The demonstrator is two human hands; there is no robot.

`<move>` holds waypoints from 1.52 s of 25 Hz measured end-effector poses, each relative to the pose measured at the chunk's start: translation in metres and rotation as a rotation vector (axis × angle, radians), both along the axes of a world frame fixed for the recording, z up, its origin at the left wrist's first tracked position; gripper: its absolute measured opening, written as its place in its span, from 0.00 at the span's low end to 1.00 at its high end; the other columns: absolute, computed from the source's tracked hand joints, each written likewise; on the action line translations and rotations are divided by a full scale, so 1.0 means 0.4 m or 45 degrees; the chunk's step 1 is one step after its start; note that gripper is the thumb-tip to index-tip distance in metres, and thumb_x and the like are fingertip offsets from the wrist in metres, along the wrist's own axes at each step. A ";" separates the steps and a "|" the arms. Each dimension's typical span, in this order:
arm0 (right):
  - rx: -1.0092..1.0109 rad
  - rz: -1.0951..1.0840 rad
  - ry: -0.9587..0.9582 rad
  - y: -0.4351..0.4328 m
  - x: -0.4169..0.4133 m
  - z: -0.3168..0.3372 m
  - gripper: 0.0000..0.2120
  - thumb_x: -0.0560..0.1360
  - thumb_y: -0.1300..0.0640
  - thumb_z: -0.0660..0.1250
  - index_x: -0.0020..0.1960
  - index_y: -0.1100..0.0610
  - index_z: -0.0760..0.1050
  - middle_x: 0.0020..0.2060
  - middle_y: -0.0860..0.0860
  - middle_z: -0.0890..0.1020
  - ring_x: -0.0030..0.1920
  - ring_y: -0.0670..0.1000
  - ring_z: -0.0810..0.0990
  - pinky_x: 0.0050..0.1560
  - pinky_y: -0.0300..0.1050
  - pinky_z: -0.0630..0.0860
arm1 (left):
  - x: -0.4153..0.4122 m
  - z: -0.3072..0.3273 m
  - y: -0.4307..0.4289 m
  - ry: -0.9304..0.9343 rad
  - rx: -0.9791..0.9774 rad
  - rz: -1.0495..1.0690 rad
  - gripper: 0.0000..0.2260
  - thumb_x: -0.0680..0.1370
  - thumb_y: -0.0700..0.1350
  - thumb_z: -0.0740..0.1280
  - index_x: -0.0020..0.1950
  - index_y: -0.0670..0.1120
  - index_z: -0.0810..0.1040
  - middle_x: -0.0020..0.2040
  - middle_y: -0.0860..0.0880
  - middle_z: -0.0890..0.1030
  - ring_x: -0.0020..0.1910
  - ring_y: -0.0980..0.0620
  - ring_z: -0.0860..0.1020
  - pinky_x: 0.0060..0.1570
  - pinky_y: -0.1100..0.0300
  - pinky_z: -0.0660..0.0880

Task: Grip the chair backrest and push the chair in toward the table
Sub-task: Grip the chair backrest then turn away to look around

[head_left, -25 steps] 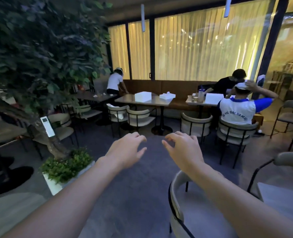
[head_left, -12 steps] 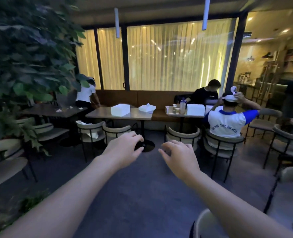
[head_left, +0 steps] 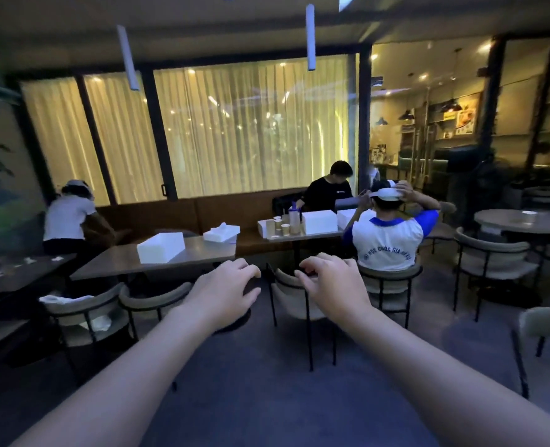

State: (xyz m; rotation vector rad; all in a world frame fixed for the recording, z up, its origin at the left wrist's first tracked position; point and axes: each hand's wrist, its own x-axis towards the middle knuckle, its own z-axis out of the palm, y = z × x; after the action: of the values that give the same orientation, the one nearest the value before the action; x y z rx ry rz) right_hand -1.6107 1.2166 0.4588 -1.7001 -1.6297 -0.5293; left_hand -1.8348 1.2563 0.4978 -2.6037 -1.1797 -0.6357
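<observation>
Both my arms reach forward over the dark floor. My left hand (head_left: pixel 223 290) and my right hand (head_left: pixel 330 283) hover with loosely curled fingers and hold nothing. Ahead of them stands a row of beige chairs with curved backrests and black frames. One chair (head_left: pixel 288 296) stands just behind my right hand, pulled out from a table (head_left: pixel 299 235) with cups and white boxes. Another chair (head_left: pixel 152 300) sits left of my left hand at a grey table (head_left: pixel 112 262). Neither hand touches a chair; they are still some way short of the row.
A seated person (head_left: pixel 388 240) in a white and blue shirt occupies the chair to the right. Two more people are at the brown bench along the curtained window. A round table (head_left: pixel 522 221) and more chairs (head_left: pixel 489 259) stand on the right; another chair (head_left: pixel 544 330) is near right.
The view has swung right and forward: the tree, planter and the near chair under my right arm left the frame. The row of chairs and tables is closer. Both hands stay held out, empty.
</observation>
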 end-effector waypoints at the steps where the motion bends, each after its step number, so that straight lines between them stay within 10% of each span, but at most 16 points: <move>1: 0.004 -0.048 0.005 0.042 0.034 0.006 0.12 0.77 0.41 0.63 0.52 0.45 0.81 0.46 0.44 0.82 0.49 0.49 0.80 0.53 0.51 0.69 | 0.041 0.004 0.061 0.001 0.020 -0.060 0.11 0.80 0.57 0.61 0.61 0.58 0.74 0.56 0.60 0.75 0.57 0.56 0.73 0.47 0.54 0.78; 12: 0.054 -0.961 0.060 0.003 0.390 -0.148 0.11 0.76 0.45 0.64 0.49 0.49 0.82 0.44 0.46 0.83 0.47 0.51 0.80 0.50 0.53 0.72 | 0.716 -0.154 0.395 0.084 -0.017 -1.161 0.13 0.78 0.54 0.65 0.61 0.55 0.76 0.57 0.56 0.77 0.59 0.51 0.75 0.45 0.52 0.78; 23: -0.083 -1.791 0.357 -0.275 0.089 -0.434 0.11 0.77 0.42 0.63 0.50 0.46 0.80 0.45 0.42 0.82 0.47 0.46 0.80 0.50 0.48 0.69 | 0.844 -0.435 0.180 0.312 -0.202 -2.087 0.12 0.80 0.56 0.63 0.62 0.54 0.73 0.57 0.55 0.74 0.58 0.53 0.72 0.44 0.53 0.75; 38: -0.368 -2.046 0.620 -0.354 -0.056 -1.229 0.14 0.72 0.39 0.68 0.50 0.47 0.82 0.43 0.43 0.82 0.48 0.51 0.80 0.52 0.55 0.70 | 0.900 -1.239 0.023 0.953 -0.227 -2.224 0.26 0.75 0.71 0.58 0.67 0.59 0.71 0.62 0.60 0.72 0.61 0.57 0.71 0.52 0.53 0.76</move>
State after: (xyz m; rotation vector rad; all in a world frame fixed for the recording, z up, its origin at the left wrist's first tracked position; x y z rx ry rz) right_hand -1.6329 1.0749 -0.0326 -2.8036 0.2953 -0.4777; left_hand -1.4749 1.2655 0.0023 -2.8590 1.4369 0.3517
